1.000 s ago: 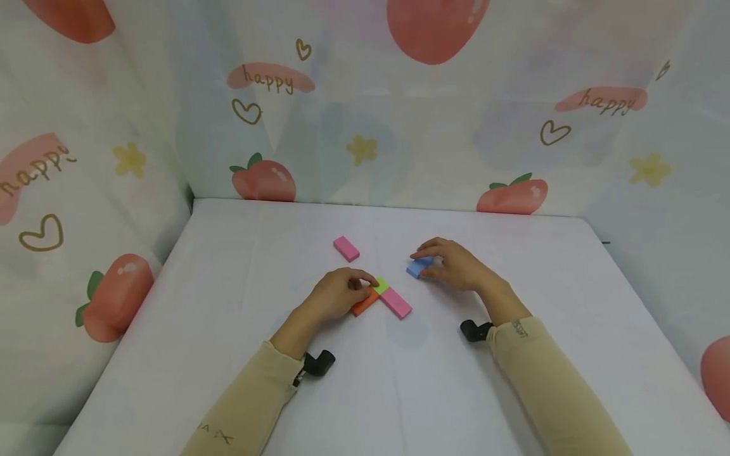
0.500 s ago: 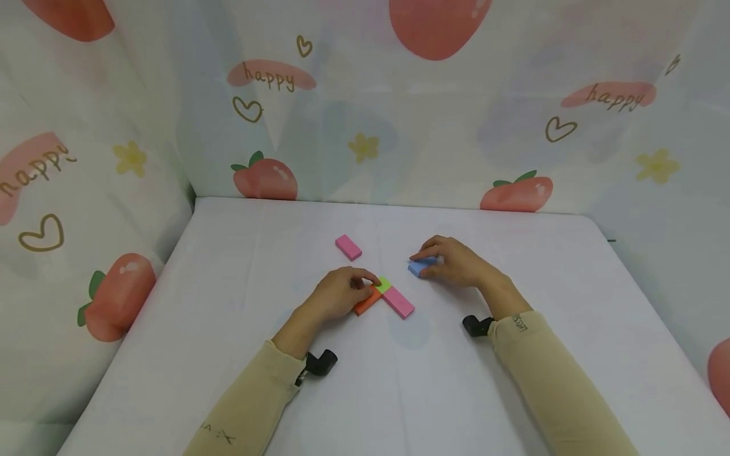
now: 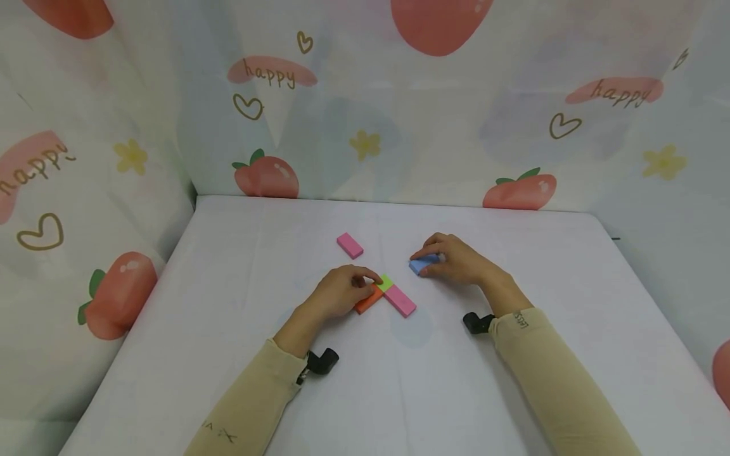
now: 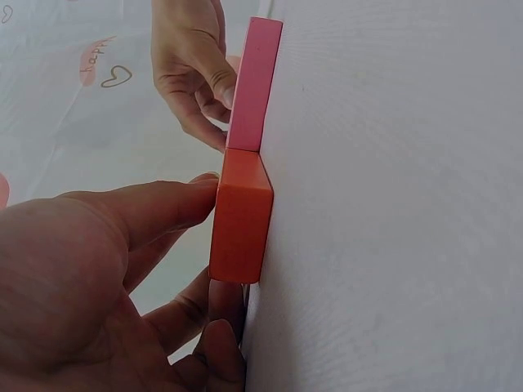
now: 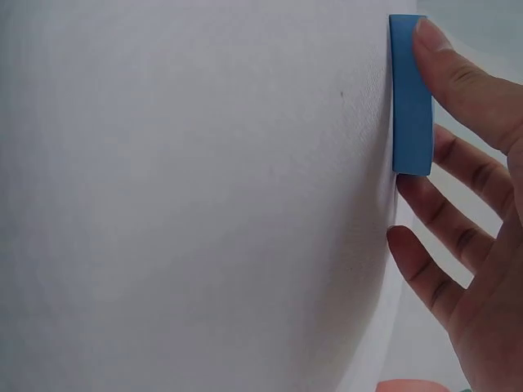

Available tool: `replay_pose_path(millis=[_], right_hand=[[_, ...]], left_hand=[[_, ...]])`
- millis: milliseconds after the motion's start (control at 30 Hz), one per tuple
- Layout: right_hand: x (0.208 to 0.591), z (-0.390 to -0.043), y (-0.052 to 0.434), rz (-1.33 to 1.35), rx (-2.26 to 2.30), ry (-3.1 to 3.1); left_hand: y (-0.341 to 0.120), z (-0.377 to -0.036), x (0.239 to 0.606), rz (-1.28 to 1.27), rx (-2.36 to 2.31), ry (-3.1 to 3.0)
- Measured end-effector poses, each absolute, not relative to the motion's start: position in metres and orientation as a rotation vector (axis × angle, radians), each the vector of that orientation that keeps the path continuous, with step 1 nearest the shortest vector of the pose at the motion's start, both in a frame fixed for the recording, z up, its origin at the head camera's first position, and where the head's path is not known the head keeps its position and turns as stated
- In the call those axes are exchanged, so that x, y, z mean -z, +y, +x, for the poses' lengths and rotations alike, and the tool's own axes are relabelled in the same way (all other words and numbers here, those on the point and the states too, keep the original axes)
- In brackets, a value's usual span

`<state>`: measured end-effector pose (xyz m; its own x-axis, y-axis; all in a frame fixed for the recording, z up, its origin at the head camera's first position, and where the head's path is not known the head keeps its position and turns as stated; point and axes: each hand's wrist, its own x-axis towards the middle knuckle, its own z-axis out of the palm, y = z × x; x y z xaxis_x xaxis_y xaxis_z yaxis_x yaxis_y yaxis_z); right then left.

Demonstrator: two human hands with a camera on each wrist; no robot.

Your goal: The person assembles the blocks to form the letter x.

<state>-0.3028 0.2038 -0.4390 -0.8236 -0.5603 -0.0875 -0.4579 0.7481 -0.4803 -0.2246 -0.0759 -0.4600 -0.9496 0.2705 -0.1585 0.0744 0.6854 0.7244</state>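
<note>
An orange rectangular block [image 3: 367,300] is pinched by the left hand [image 3: 336,296] beside a laid pink rectangular block [image 3: 400,300]; a blue rectangular block [image 3: 420,265], grasped by the right hand [image 3: 456,261], and another loose pink block [image 3: 350,245] are yet unplaced

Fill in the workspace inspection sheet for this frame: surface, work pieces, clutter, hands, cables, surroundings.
Surface: white table, cloth-covered.
Work pieces: orange block, green block and pink block lie joined; blue block lies apart to the right.
Clutter: second pink block lies alone farther back.
Hands: left hand holds the orange block; right hand pinches the blue block.
Cables: nothing seen.
Surroundings: strawberry-print curtain on three sides.
</note>
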Motion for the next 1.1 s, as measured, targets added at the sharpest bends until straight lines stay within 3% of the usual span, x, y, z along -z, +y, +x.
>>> replay_pose_path(millis=[1100], right_hand=[[0.435, -0.297, 0.184, -0.896, 0.707, 2.659]], left_hand=[[-0.077, -0.226, 0.459, 0.299, -1.103, 2.633]])
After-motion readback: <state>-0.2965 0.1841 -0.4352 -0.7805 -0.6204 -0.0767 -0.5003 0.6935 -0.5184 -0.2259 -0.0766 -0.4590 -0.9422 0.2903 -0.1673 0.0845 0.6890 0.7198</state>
